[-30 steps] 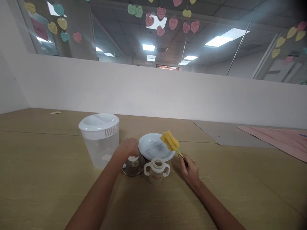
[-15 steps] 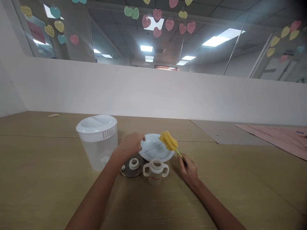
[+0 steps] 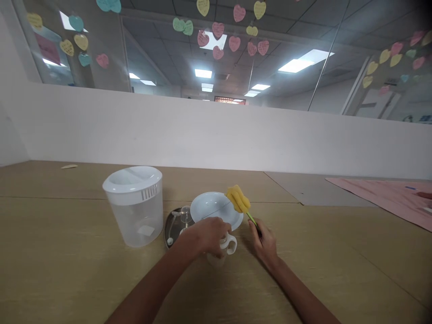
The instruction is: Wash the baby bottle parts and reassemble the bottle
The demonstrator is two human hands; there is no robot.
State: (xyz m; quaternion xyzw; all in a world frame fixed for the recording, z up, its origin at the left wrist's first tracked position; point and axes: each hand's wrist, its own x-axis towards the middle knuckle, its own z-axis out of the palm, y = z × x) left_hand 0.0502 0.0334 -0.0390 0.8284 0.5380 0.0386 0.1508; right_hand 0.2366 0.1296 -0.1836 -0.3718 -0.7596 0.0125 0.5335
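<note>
My left hand (image 3: 212, 235) is closed over the top of a pale two-handled baby bottle (image 3: 216, 260), which stands upright on the table. One white handle shows to the right of my fingers; the other is hidden behind my hand. In my right hand (image 3: 265, 244) is the green handle of a sponge bottle brush (image 3: 238, 199), its yellow head raised up and to the left. Behind the bottle sits a white bowl (image 3: 209, 203) with a thin line across its inside. Left of the bowl, a round metal tray (image 3: 175, 233) carries small clear and white parts, partly covered by my left arm.
A translucent bucket (image 3: 138, 220) with a white lid stands at the left. Far right, a pink cloth (image 3: 378, 193) lies on the table, with part of another person's hand (image 3: 424, 195) at its edge. A low white wall (image 3: 202, 135) runs along the back.
My left hand has come down and right from above the tray and bowl onto the bottle, uncovering the tray's small parts. The brush stays in my right hand, almost unmoved.
</note>
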